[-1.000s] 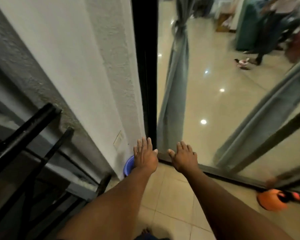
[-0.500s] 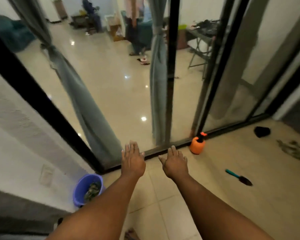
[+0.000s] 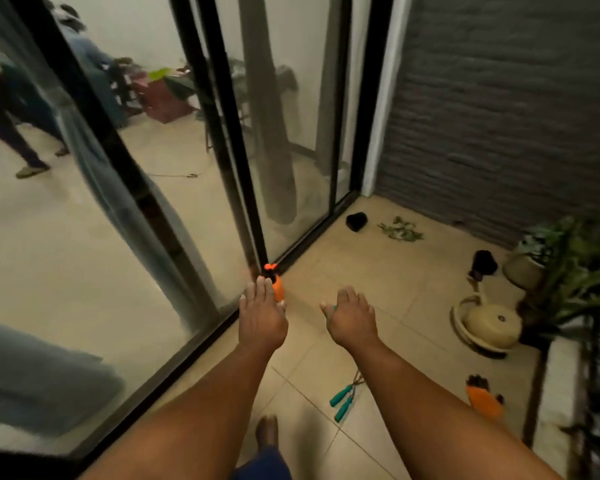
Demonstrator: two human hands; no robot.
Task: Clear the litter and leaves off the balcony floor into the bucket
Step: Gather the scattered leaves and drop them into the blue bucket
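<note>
A small pile of green leaves (image 3: pixel 400 230) lies on the tiled balcony floor near the far corner, beside a black object (image 3: pixel 356 221). Both my arms stretch forward over the tiles. My left hand (image 3: pixel 262 315) is flat with fingers apart, holding nothing, and partly covers an orange spray bottle (image 3: pixel 278 287). My right hand (image 3: pixel 352 315) is also open and empty, palm down. The leaves lie well beyond both hands. The bucket is out of view.
Glass sliding doors (image 3: pixel 291 188) run along the left. A grey brick wall (image 3: pixel 499 116) closes the far end. On the right stand potted plants (image 3: pixel 568 268), a cream overturned pot (image 3: pixel 489 323) and an orange glove (image 3: pixel 484 401). Teal-handled shears (image 3: pixel 342 403) lie on the tiles.
My view has swung right, from the wall and the blue bucket toward the far balcony corner. The bucket has left the frame. Both hands stay open and stretched out.
</note>
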